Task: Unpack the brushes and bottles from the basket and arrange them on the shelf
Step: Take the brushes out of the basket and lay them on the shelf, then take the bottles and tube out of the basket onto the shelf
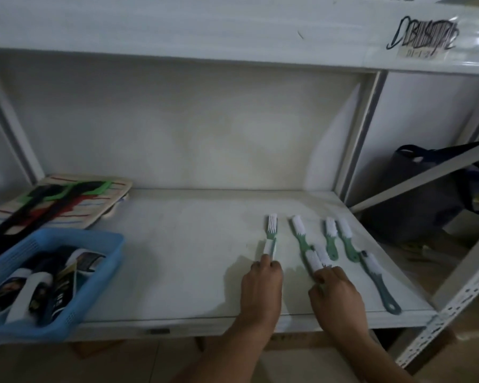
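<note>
In the head view, a white shelf [194,261] fills the middle of the frame, and both hands reach onto it from the lower edge. The left hand [262,286] sits right of centre with its fingers [266,262] closed around the near end of a brush [271,236] that lies on the shelf; its white bristles point toward the back, and a second white bristle head shows just above the fingertips. The right hand [336,294] is just beside it on the right, fingers curled down onto the near end of two brushes [314,257] whose white bristle heads stick out past the fingertips; how firmly it grips them cannot be told. A long green-handled brush [299,233] runs from these heads toward the back. Further right lie two more green brushes [331,239] [346,239] close together, and nearest the right edge of the shelf a darker teal brush [379,283] lies apart from the hand, handle toward the front lip. At the lower left, a blue basket [94,272] sits on the shelf's front corner, holding several bottles [39,286] with dark labels, lying down, well apart from both hands. Behind the basket, a striped mat [100,200] carries dark and green strap-like items.
</note>
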